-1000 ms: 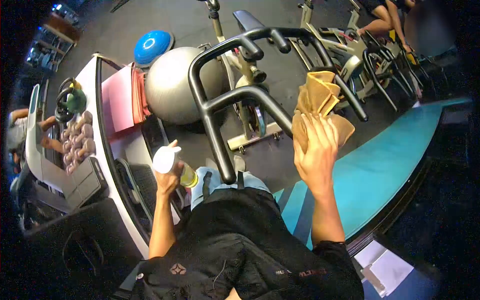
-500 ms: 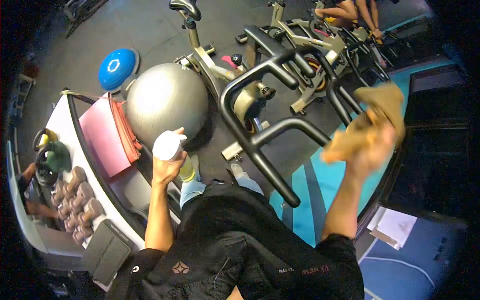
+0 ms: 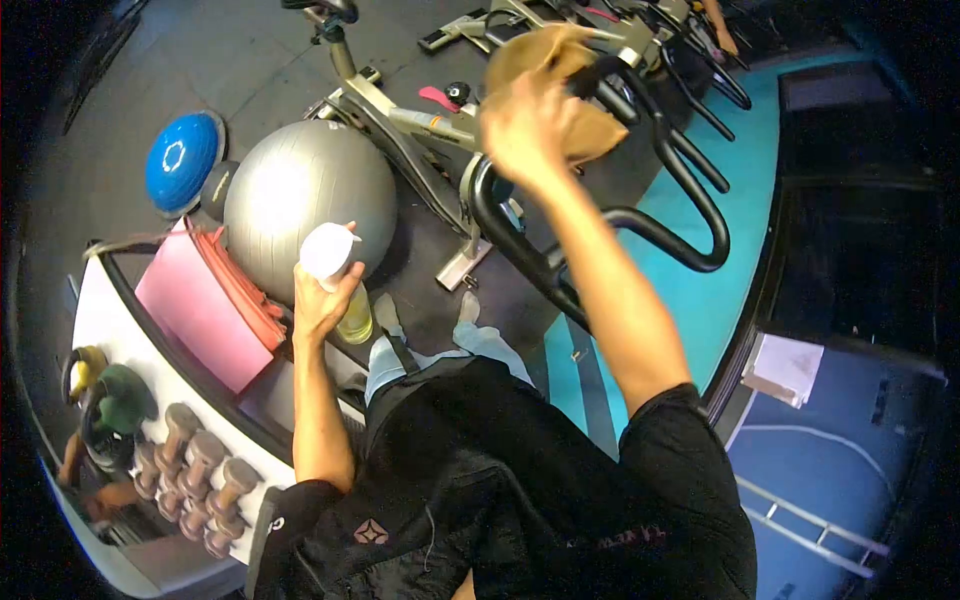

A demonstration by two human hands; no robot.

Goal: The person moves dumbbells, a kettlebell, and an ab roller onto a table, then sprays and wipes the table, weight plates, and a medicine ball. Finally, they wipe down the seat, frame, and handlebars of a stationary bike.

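My left hand is wrapped round a spray bottle with a white head and yellow-green liquid low in its body. It is held upright in front of the grey exercise ball. Out ahead, my right hand grips a tan cloth, slightly smeared by motion. The cloth overlaps the black handlebar of an exercise bike, covering part of its far end. My right forearm crosses over the near bars and hides some of them.
Pink mats and brown dumbbells rest on a white rack at left, with a green kettlebell. A blue balance dome lies beyond. More bikes stand ahead, near another person's arm. A white ladder is at lower right.
My right hand has swung from the right side forward and left with the cloth, now over the handlebar. The left hand still holds the spray bottle. The view has shifted slightly.
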